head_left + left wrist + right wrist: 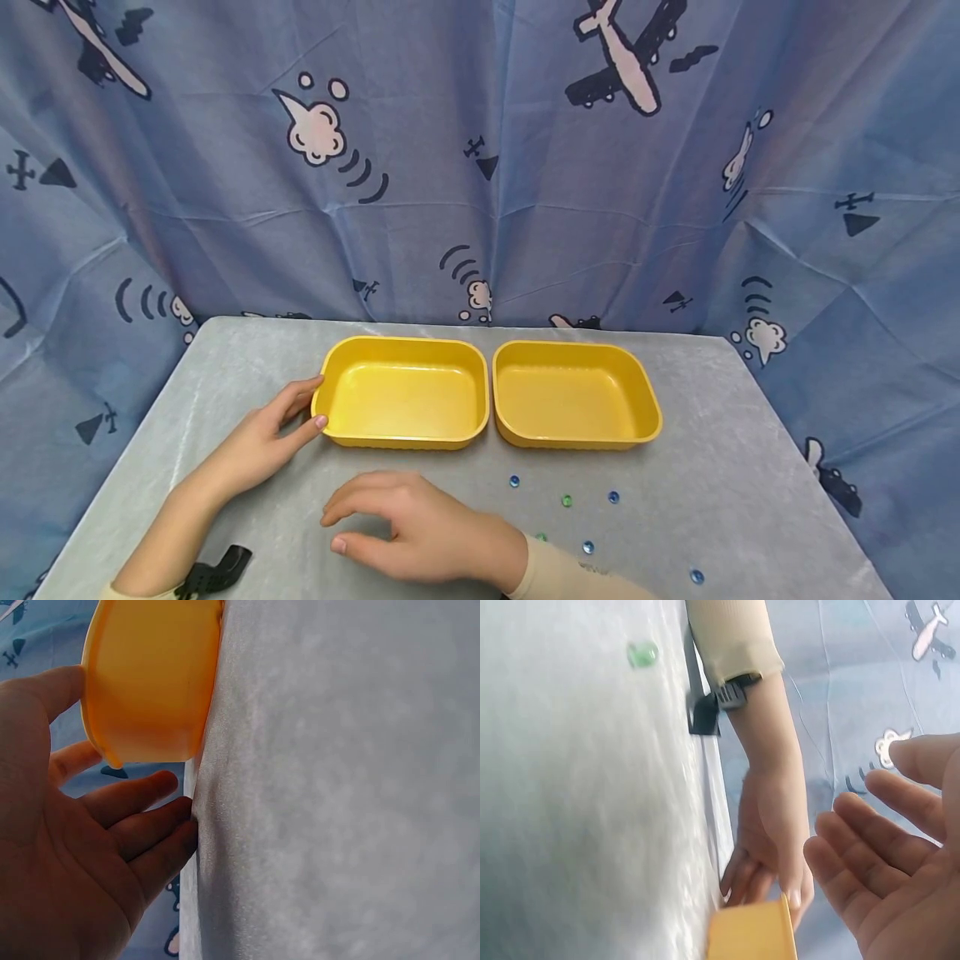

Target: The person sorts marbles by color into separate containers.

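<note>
My left hand [258, 442] touches the left end of a yellow tray [405, 442], its thumb and index finger at the rim. In the left wrist view the other fingers of the left hand [97, 847] hang below the tray [150, 682], loosely bent. Over the table in front of that tray, my right hand [420, 525] hovers with relaxed, spread fingers and nothing in it. To its right lie small shiny glass beads: several blue ones [588, 547] and two green ones [567, 501]. One green bead [643, 654] shows in the right wrist view.
A second yellow tray [577, 442] stands close beside the first on its right. Both trays show bare floors. The grey cloth-covered table [750, 500] ends at a blue patterned curtain [420, 167] behind and at the sides. A black strap [217, 573] sits on the left wrist.
</note>
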A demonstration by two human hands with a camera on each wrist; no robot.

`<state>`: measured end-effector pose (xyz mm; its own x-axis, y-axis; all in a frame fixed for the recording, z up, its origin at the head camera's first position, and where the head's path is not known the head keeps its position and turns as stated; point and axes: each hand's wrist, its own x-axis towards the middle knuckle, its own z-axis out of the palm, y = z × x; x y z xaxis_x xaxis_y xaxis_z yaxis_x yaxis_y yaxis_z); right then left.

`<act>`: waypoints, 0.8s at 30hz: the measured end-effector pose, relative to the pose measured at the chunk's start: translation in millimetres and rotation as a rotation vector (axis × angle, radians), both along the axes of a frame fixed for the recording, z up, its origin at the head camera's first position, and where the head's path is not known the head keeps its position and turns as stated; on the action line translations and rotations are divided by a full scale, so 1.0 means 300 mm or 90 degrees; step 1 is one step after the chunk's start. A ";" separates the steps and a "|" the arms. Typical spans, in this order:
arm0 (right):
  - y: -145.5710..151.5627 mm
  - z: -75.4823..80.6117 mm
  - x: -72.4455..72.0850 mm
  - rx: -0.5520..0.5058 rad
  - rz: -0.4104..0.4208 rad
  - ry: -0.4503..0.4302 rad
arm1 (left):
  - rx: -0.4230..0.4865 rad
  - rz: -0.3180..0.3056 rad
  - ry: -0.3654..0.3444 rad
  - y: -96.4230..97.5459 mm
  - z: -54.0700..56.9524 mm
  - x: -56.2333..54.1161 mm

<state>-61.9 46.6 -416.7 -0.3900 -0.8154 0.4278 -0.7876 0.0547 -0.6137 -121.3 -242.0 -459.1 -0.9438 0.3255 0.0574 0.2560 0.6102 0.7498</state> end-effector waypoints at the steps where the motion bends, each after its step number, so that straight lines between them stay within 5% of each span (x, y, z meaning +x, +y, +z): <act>1: -0.004 -0.003 0.007 0.006 0.009 -0.003 | -0.001 0.002 -0.002 -0.001 -0.003 -0.001; 16: -0.041 -0.054 0.057 0.206 0.138 -0.082 | -0.004 0.002 0.001 -0.008 -0.014 -0.008; 24: -0.059 -0.086 0.049 0.295 0.169 -0.038 | -0.005 0.004 -0.002 -0.009 -0.021 -0.013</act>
<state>-47.0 28.9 -442.6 -0.1575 -0.9874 -0.0164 -0.7753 0.1339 -0.6172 -125.2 -244.6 -465.3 -0.9461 0.3199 0.0517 0.2495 0.6174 0.7460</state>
